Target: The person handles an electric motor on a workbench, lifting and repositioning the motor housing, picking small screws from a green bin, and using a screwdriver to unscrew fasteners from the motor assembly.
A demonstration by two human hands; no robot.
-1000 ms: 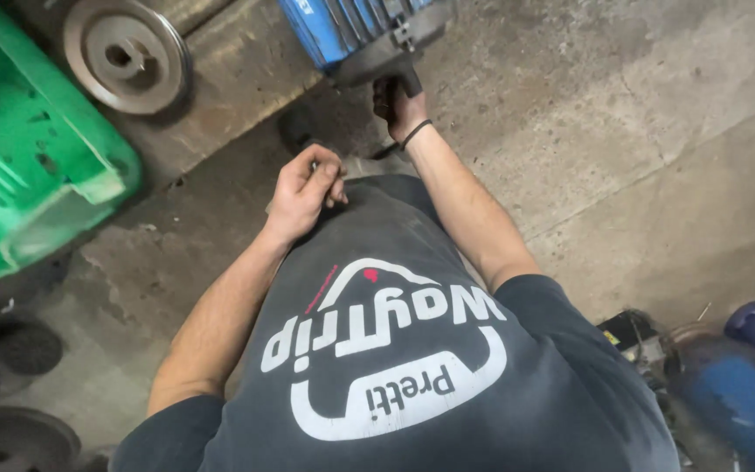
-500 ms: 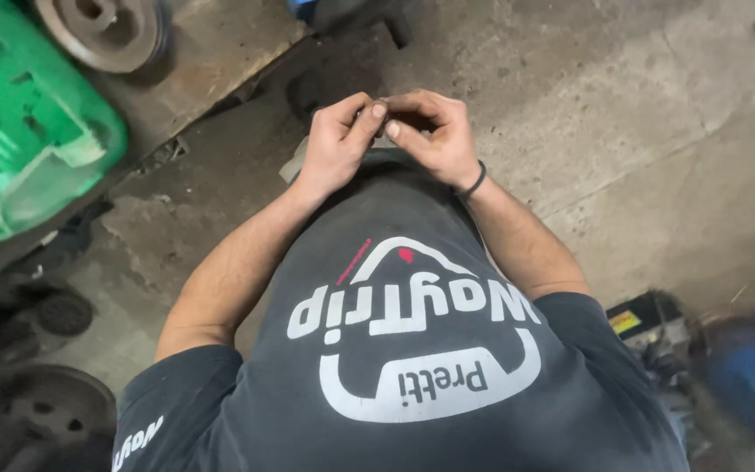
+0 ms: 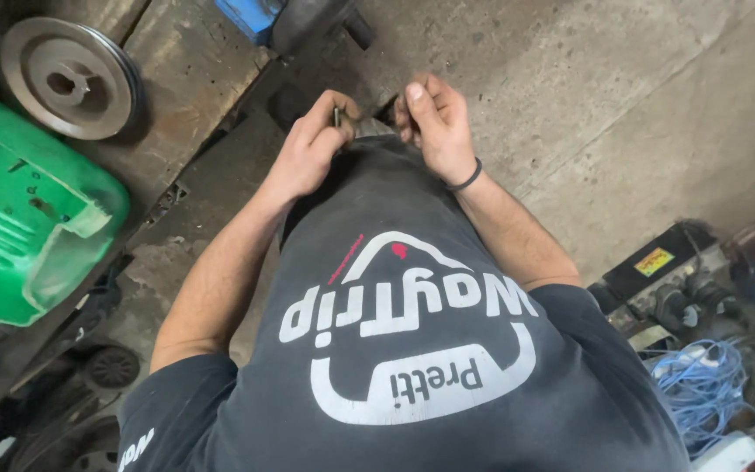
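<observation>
Just above the dark shirt's hem, a small thin metal piece is pinched in the closed fingers of the left hand. The right hand, fingers curled, nothing visible in them, sits just beside. Keeping both hands close steadies such a tiny part. Grey pulley wheel lies far left.

Looked steeply down from the head, past a dark printed shirt filling the lower middle, with both forearms running up the frame to the left hand and right hand near the top centre. Sat close to the body, far enough to take in the concrete floor beyond, a green housing and grey pulley wheel at the left edge, and blue wire at the lower right. Gave only this single view, with no second angle sharing the scene.
</observation>
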